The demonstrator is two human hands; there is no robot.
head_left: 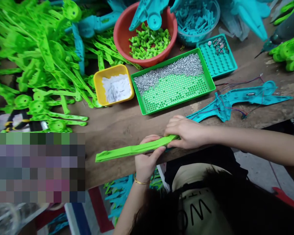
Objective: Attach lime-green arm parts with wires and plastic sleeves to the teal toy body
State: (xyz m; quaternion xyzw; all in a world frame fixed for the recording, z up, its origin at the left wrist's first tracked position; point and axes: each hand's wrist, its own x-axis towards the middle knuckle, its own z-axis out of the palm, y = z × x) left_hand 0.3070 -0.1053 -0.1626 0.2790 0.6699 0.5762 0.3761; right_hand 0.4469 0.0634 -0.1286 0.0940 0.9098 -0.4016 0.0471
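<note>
A long bright green plastic piece is held between both hands over the table's front edge. My left hand, with a thin bracelet at the wrist, is closed around its middle, thumb on the near side. My right hand grips its right end, the fingers curled over it. Just beyond the right hand lies a blue plastic shell half, its hollow side up, with thin red and dark wires running across it. Part of the blue shell's left end is hidden behind the right hand.
Beyond the hands stand a green tray of screws, a yellow tub of white material, a red bowl of small green parts and a teal tray. Green plastic pieces heap at left. An electric screwdriver is at far right.
</note>
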